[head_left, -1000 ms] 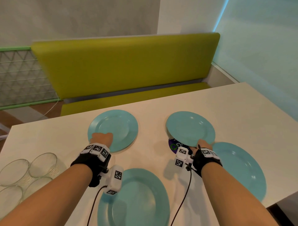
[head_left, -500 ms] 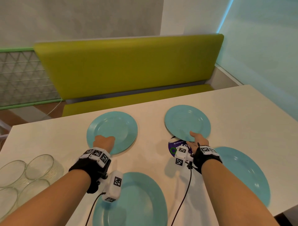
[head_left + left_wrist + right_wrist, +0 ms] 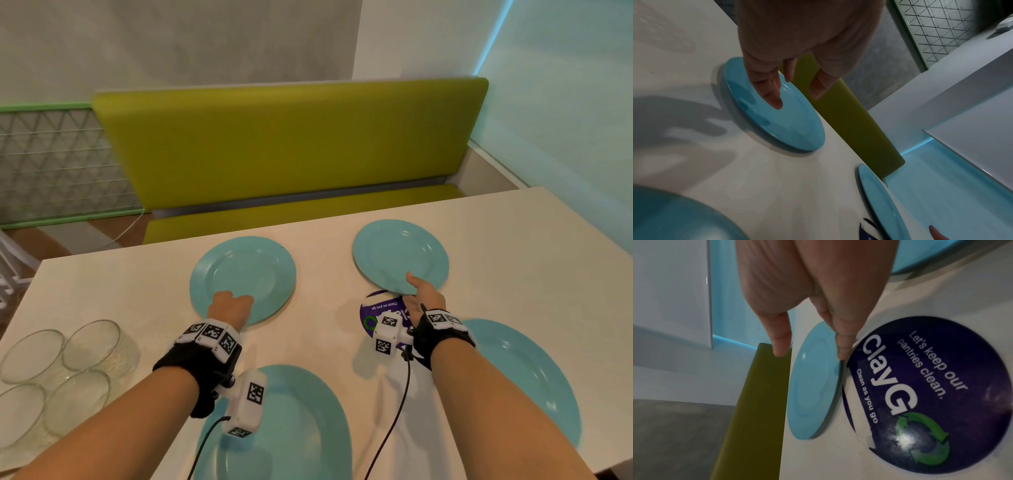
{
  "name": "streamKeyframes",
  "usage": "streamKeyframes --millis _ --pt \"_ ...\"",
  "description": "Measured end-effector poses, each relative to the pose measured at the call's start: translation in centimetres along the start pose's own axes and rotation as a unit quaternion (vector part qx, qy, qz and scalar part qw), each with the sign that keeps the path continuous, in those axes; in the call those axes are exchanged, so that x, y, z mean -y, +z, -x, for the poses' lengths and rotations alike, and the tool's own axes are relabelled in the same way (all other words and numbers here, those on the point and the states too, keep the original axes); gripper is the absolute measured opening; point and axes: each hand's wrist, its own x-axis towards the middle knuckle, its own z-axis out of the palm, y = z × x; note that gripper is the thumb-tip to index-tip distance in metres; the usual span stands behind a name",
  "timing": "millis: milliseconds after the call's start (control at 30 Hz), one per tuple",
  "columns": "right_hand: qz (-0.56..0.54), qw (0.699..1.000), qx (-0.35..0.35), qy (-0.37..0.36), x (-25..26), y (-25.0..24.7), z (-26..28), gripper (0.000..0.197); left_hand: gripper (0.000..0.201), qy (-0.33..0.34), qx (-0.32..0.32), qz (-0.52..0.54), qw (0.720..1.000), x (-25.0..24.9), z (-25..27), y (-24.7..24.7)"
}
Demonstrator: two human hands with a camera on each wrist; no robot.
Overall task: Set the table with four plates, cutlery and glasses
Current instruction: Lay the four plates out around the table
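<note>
Head view. Four turquoise plates lie on the white table [image 3: 513,233]: far-left plate [image 3: 246,270], far-right plate [image 3: 400,257], near-left plate [image 3: 298,425], near-right plate [image 3: 524,380]. The left hand [image 3: 229,306] sits over the near rim of the far-left plate, fingers curled downward; from here I cannot tell whether they hold the rim. The right hand [image 3: 423,298] pinches the near rim of the far-right plate, thumb on top. That plate stands close to the far table edge, near the green bench [image 3: 291,144]. Risk, as a judgement: pushed further, it could slide off the edge. Four empty glasses [image 3: 65,370] stand clustered at the left, untouched; no cutlery is in view.

Left wrist view. The left hand's fingers [image 3: 772,91] hang fairly straight, tips resting on the plate's face [image 3: 781,120], nothing gripped. The plate lies flat on the table. It looks smooth, glossy and hard. Risk: a light press on the rim could tip or skid it.

Right wrist view. The thumb [image 3: 781,340] stands clear above the plate [image 3: 813,386], and the fingertips [image 3: 844,345] sit at its rim, just beside the round purple sticker [image 3: 931,394]. The grip looks light. Risk: the glossy rim could slip and the plate clatter down.
</note>
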Motion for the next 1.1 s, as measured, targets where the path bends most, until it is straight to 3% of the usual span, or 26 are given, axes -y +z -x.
streamKeyframes --millis 67,200,400,533,633,900,1100 --pt "-0.001 1.0 0.003 0.008 0.0 -0.3 0.4 0.04 0.062 -0.003 0.001 0.01 1.0 0.4 0.1 0.2" --pt "0.019 1.0 0.008 0.007 -0.6 -0.7 1.2 0.062 0.064 0.0 0.0 0.02 1.0 1.0 0.9 0.6" --pt "0.095 0.994 0.053 0.017 -2.1 -1.4 3.1 0.028 0.074 0.008 0.017 0.056 0.998 2.5 4.4 1.0" --pt "0.187 0.976 0.103 0.034 -3.5 -2.2 5.1 0.014 0.049 0.019 0.053 0.085 0.995 3.7 7.4 0.8" --pt "0.218 0.969 0.114 0.026 -4.8 -3.6 6.9 0.015 0.032 0.037 0.092 0.066 0.993 4.7 9.5 0.2" --pt "0.239 0.967 0.085 -0.007 -7.9 -6.3 13.0 0.021 0.01 0.088 0.213 -0.01 0.973 7.8 13.2 -2.5" --pt "0.277 0.956 0.096 -0.006 -13.7 -4.2 20.3 0.024 0.007 0.132 0.266 -0.107 0.949 12.9 14.2 -8.8"
